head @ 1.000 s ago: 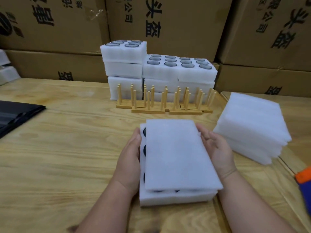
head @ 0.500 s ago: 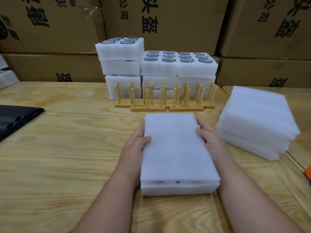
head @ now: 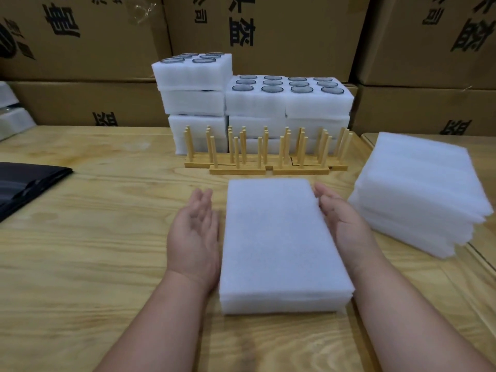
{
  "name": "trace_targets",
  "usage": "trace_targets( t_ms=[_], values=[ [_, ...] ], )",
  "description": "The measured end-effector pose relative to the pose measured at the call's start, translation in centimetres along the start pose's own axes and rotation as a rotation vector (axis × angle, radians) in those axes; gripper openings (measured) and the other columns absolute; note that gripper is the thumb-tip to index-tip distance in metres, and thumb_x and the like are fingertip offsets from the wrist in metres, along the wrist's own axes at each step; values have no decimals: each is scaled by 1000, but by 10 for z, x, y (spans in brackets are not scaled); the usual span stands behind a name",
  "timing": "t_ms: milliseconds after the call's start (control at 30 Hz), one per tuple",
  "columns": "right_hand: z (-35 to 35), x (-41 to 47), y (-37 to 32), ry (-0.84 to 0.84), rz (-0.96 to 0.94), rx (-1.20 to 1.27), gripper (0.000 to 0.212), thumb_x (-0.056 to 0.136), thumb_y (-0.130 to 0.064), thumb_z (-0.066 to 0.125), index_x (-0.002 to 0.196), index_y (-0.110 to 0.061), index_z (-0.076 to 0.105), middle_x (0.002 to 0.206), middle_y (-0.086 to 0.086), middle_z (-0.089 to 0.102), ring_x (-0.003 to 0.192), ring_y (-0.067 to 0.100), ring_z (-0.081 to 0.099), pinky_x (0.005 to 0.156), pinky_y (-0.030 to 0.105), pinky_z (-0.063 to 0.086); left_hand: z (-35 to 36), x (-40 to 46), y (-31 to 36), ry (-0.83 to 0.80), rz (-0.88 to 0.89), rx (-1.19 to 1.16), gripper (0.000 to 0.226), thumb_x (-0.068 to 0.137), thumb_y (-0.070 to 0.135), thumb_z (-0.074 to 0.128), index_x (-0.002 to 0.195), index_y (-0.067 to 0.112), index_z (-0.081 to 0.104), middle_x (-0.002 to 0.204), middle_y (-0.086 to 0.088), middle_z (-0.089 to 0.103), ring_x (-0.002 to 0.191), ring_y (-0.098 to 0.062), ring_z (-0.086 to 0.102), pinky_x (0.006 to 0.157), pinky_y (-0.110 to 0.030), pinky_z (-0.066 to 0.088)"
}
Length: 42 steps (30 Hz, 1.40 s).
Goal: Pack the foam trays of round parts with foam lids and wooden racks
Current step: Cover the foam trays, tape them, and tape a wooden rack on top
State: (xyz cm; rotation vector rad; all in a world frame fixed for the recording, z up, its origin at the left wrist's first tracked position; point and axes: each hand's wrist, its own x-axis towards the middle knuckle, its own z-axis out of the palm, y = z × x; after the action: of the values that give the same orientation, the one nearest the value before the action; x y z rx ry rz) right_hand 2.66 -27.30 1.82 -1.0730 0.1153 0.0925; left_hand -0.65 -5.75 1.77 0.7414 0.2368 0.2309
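Left hand (head: 194, 232) flat, fingers straight, just off the foam lid (head: 279, 237) w/ nothing held. Lid sits square on the foam tray (head: 281, 302), covering parts. Right hand (head: 339, 218) flat against lid's edge, prob. squaring it. Wooden racks (head: 265, 154) behind lid, next up.

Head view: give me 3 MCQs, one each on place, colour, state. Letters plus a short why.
1. Where are the wooden racks?
A. beyond the covered tray
B. on the lid pile
C. under the left hand

2. What colour is the foam lid on the near tray?
A. black
B. white
C. tan

3. How is the left hand?
A. pinching a rack
B. fist on the lid
C. open, beside the tray

Key: 1 A, racks stand between tray and stacked trays. 2 B, lid is white. 3 C, fingers straight, holding nothing.
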Motion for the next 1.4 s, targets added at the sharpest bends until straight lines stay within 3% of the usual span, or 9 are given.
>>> trace_targets(
  t_ms=[67, 333, 567, 733, 833, 933, 1200, 1300, 1400],
  values=[
    [0, 4, -1, 43, 19, 56, 35, 102, -20, 51, 136, -15, 58, 120, 4, 75, 105, 17, 74, 75, 31, 59, -4, 12, 7, 129, 74, -90, 47, 103, 21, 35, 147, 10, 48, 138, -9, 63, 139, -23, 49, 120, -39, 32],
    [-1, 16, 0, 72, 48, 129, 20, 102, -22, 51, 111, -12, 66, 86, -5, 78, 74, 8, 75, 56, 20, 58, 3, 58, 8, 290, 338, 315, 33, 99, 3, 47, 109, 25, 69, 109, 2, 75, 106, -5, 68, 97, -31, 50],
    [-3, 31, 1, 76, -19, 44, 32, 103, -24, 52, 129, -9, 63, 102, -3, 78, 90, 8, 75, 79, 26, 55, 4, 117, 8, 247, 411, 687, 32, 97, 10, 52, 115, 33, 65, 109, 18, 68, 94, -5, 64, 83, -21, 51],
    [-11, 33, 7, 73, -122, -59, 32, 102, -23, 60, 127, -4, 65, 107, 2, 71, 97, 10, 70, 104, 37, 52, 10, 158, 0, 277, 418, 1214, 45, 92, 46, 67, 134, 31, 60, 108, 13, 63, 98, -9, 61, 78, -26, 47],
    [-11, 35, 8, 85, -117, -35, 35, 102, -19, 58, 129, 3, 61, 106, 6, 74, 98, 15, 71, 93, 33, 57, 9, 174, 0, 338, 398, 1350, 42, 90, 57, 63, 124, 34, 68, 114, 8, 67, 109, -19, 62, 94, -42, 52],
    [-8, 39, 5, 120, -67, 38, 25, 102, -9, 51, 125, -7, 61, 96, 4, 80, 83, 11, 77, 63, 20, 58, 9, 181, -1, 354, 365, 1416, 31, 93, 56, 57, 113, 37, 72, 116, 7, 69, 112, -22, 62, 96, -46, 52],
    [0, 36, 1, 132, -31, 82, 34, 100, -5, 50, 133, -12, 56, 84, -1, 80, 73, 9, 77, 51, 18, 55, 7, 159, 7, 492, 583, 942, 16, 102, 35, 56, 101, 21, 63, 84, 17, 61, 75, 5, 56, 66, -13, 40],
    [1, 34, 0, 127, -30, 83, 33, 100, -5, 51, 132, -12, 58, 87, 0, 80, 77, 10, 77, 53, 19, 56, 3, 147, 13, 496, 548, 669, 17, 105, 30, 51, 107, 15, 59, 89, 14, 69, 82, -10, 69, 67, -26, 58],
    [2, 33, 0, 126, -31, 92, 32, 100, -6, 50, 130, -10, 60, 88, 0, 80, 79, 10, 77, 54, 19, 57, -5, 129, 12, 517, 535, 526, 18, 107, 28, 47, 106, 15, 59, 88, 12, 70, 78, -16, 69, 54, -17, 54]
  ],
)
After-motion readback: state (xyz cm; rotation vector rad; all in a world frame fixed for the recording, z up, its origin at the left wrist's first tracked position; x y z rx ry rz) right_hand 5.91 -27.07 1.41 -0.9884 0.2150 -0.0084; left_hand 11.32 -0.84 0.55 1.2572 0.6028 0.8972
